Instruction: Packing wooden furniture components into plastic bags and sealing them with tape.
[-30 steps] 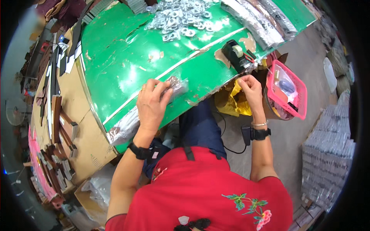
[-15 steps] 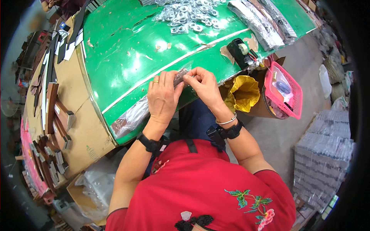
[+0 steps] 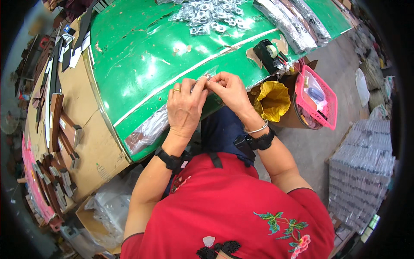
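A long brown strip in a clear plastic sleeve [image 3: 148, 128] lies along the near edge of the green tabletop [image 3: 129, 60]. My left hand [image 3: 184, 107] is closed over the sleeve near its right end, thumb and fingers around it. My right hand [image 3: 230, 91] meets it there, its fingertips pinching the sleeve's end, where loose clear film sticks up beyond the fingers. The two hands almost touch, and they hide the strip's end.
Small clear-bagged round parts [image 3: 215, 15] lie at the back. Wrapped strips [image 3: 286, 26] and a black tape dispenser [image 3: 267, 55] are at right. Beside the table stand a yellow-lined bin [image 3: 271, 101] and a pink basket [image 3: 325, 93]. Brown profiles [image 3: 56, 121] sit on cardboard at left.
My left fingers have shifted right, toward the sleeve's end, and now cover the brown piece that showed between my hands. My right hand still pinches there, slightly higher.
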Demonstrator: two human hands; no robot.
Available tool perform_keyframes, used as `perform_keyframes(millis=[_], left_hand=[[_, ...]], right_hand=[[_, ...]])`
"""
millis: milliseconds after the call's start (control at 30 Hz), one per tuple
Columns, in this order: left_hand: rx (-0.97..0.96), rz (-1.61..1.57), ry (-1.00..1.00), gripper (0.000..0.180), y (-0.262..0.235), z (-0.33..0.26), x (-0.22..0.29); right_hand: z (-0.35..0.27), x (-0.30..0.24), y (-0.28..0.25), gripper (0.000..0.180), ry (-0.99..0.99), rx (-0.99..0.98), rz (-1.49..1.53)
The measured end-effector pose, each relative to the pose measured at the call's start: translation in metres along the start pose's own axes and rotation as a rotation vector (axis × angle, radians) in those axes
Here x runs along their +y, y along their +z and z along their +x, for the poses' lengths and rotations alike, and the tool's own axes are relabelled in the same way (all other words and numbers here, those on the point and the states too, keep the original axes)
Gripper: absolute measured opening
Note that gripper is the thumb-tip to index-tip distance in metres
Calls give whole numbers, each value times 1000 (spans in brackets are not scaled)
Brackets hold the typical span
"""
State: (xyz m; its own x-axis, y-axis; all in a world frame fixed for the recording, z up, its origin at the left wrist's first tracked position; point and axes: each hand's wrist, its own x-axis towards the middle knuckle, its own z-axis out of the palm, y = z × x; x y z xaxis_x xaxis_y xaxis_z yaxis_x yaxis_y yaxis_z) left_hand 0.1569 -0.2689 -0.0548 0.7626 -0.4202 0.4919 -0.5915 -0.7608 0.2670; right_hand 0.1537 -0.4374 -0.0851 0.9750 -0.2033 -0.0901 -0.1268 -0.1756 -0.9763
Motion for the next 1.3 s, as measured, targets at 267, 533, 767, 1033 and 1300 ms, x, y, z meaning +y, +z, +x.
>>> perform_keyframes(millis=[267, 533, 767, 1033, 1300], left_hand=[[-7, 7, 25, 30, 2, 4, -7], [-31, -27, 11, 22, 2, 10, -14], [-74, -63, -30, 21, 3, 14, -15], [-197, -335, -175, 18, 3, 36, -50], [-275, -37, -85, 30, 11, 53, -118]], right_hand=[[-15, -34, -18, 28, 101, -150, 49], [-27, -14, -19, 29, 262, -156, 337], [-33, 4, 2, 20, 66, 22, 68], [-8, 11, 18, 26, -385, 224, -376], [-1, 3, -13, 33, -405, 138, -345]])
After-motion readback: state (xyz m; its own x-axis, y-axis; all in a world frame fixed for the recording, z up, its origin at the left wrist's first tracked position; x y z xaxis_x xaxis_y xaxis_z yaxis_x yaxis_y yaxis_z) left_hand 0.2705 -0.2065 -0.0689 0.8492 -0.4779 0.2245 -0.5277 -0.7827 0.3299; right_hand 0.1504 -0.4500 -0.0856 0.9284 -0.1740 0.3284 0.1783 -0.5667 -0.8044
